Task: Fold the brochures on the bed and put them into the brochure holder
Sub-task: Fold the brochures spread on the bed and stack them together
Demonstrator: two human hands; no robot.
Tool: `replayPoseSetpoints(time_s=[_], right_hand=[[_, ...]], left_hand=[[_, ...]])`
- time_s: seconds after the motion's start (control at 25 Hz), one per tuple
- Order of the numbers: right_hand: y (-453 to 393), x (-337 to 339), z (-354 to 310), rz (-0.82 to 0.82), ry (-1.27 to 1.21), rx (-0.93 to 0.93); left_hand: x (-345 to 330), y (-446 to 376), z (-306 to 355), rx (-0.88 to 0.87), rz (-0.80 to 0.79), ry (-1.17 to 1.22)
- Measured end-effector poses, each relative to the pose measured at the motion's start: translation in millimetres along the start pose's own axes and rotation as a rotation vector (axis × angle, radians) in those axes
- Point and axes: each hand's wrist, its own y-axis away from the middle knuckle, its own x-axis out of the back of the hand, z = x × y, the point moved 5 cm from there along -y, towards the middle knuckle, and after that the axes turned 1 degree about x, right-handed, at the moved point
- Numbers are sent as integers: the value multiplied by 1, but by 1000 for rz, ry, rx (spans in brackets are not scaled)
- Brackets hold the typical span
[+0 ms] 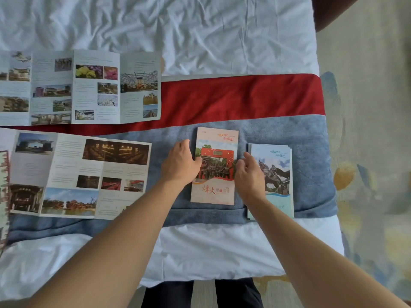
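A folded pink brochure (pixel 214 147) with a red gate picture lies flat on the blue band of the bed runner. My left hand (pixel 180 162) touches its left edge with thumb and fingers. My right hand (pixel 249 174) rests at its right edge, fingers loosely curled. A folded light-blue brochure (pixel 275 165) with a horse statue lies just right of it, partly under my right wrist. Two unfolded brochures lie to the left: one (pixel 80 174) near me, another (pixel 89 87) farther back. No brochure holder is in view.
The bed has a white sheet (pixel 178 30) and a runner with a red band (pixel 233 98) and a blue band (pixel 311 152). The bed's right edge drops to patterned carpet (pixel 373 130). A further sheet (pixel 3 196) shows at the left frame edge.
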Motion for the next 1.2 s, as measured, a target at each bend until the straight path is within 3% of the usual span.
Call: replayPoseSetpoints(time_s=[0.24,0.44,0.68,1.2], right_hand=[[1,-13,5,-141,196,191],[5,-15,6,-127,229,319],[10,-4,8,-99,439,422],[7,91,69,28,505,371]], left_hand=[[-31,22,18,-157,-39,-194],[-40,29,20,-187,-27,-152],[-46,39,34,-268,37,-127],[-106,66,118,-416,-60,-31]])
